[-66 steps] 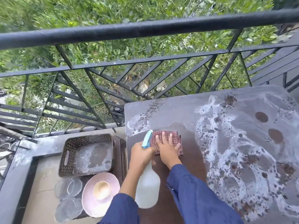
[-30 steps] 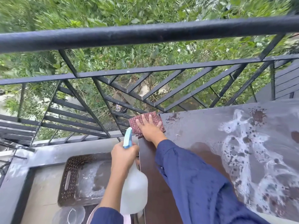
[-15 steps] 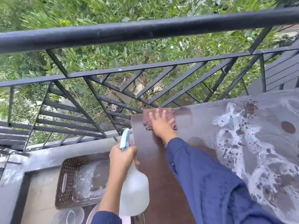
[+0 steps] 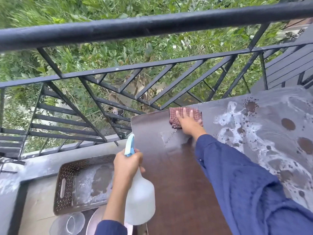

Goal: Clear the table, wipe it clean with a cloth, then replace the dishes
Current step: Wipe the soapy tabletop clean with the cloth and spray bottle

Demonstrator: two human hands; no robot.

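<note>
At the far edge of the dark brown rectangular table [image 4: 169,175], close by the black metal balcony railing [image 4: 152,26], a red checked cloth [image 4: 197,114] lies flat on the tabletop. The right hand [image 4: 188,124] lies on top of it, fingers straight and spread, pressing it down. The table's left part shows bare dark wood, while white soapy foam [image 4: 237,119] with dark round patches covers its right part.

The left hand [image 4: 127,165] is curled round the neck of a translucent white plastic spray bottle with a light blue trigger [image 4: 140,197], held over the table's left edge. How much liquid the bottle holds cannot be told.

Below the table, to the left, a brown perforated plastic basket [image 4: 67,184] sits on the grey floor; its bottom carries a pale, patchy wet film. Just beside its near edge stand a clear glass bowl [image 4: 72,223] and a pale pink round plate [image 4: 94,221], both partly cut off by the frame, their contents not visible.
</note>
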